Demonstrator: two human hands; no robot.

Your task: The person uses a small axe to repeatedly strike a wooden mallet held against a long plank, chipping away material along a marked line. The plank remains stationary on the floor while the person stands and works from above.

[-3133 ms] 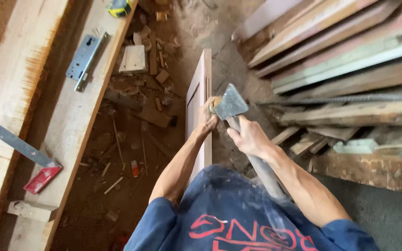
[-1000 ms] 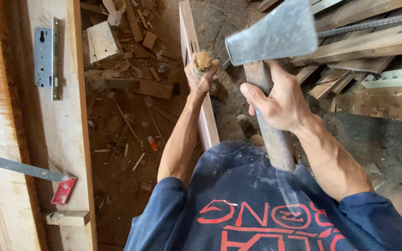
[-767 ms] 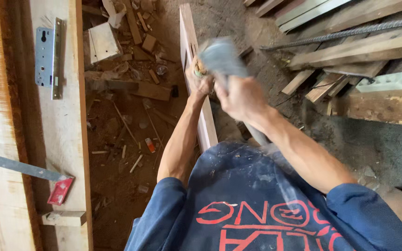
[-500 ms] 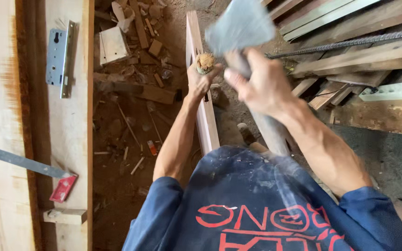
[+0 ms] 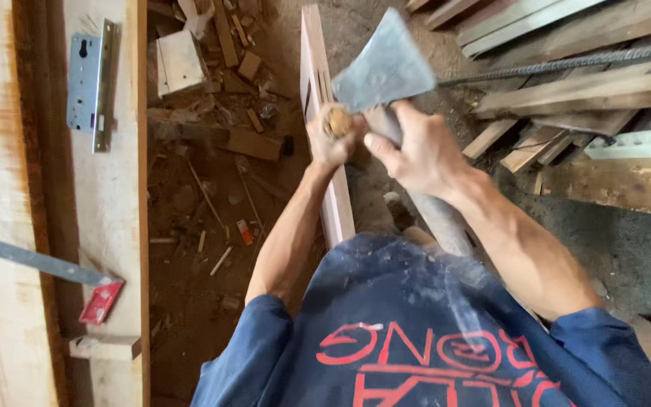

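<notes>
As we look down on the plank:
Left hand (image 5: 331, 139): we clench a chisel handle (image 5: 335, 120) atop the upright plank (image 5: 324, 151).
Right hand (image 5: 416, 147): we grip the hatchet (image 5: 383, 71), raised just above the chisel.
Lock case (image 5: 90, 83): well left of it, on the surface (image 5: 111, 226).

Both bare arms reach forward, elbows bent. The left hand (image 5: 331, 139) is fisted closed. The right hand (image 5: 416, 151) grips tight, just beside it.
</notes>
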